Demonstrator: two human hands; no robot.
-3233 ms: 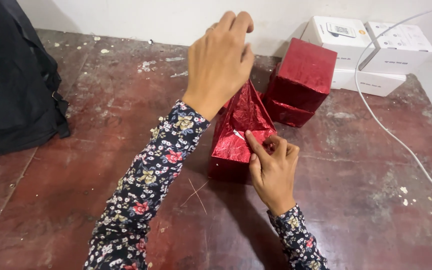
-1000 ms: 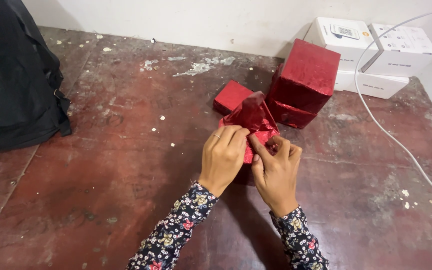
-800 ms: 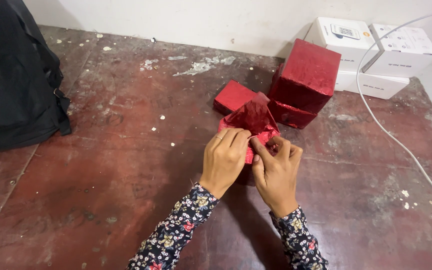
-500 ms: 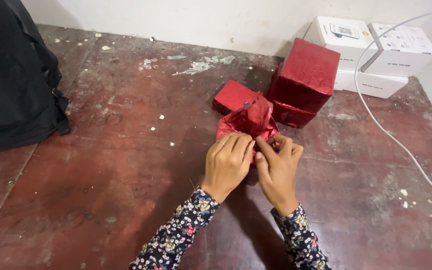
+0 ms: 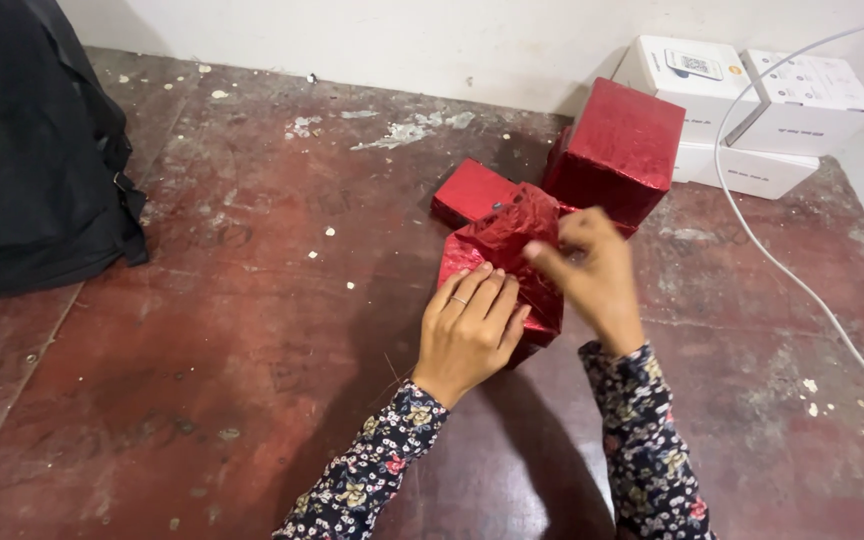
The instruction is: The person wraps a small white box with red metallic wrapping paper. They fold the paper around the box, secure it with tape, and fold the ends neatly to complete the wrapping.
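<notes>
Red metallic wrapping paper (image 5: 500,240) is what both hands are working, on a small box (image 5: 487,285) being wrapped near the middle of the counter (image 5: 252,330). The left hand (image 5: 470,330) lies flat and open, fingers extended, pressing the paper down on the box's near face and steadying it. The right hand (image 5: 595,275) is raised just above the box's right side with thumb and fingers pinched together at the loose flap; it looks closed on the paper's edge, though motion blur makes the exact grip hard to read. The step in hand appears to be folding down the open end flap. The next move probably calls for drawing that flap taut over the end and creasing it flat while the left hand keeps the box from sliding. The box seems to run lengthwise away from the person, with its unfinished end and raised crumpled flap pointing toward the wall. Just behind it lies a flat red-wrapped package (image 5: 472,190), and beside that a larger red-wrapped cube (image 5: 620,150) stands tilted. Farther right white cartons (image 5: 752,100) sit against the wall with a white cable (image 5: 782,265) trailing past, and a black bag (image 5: 32,150) rests at far left.
</notes>
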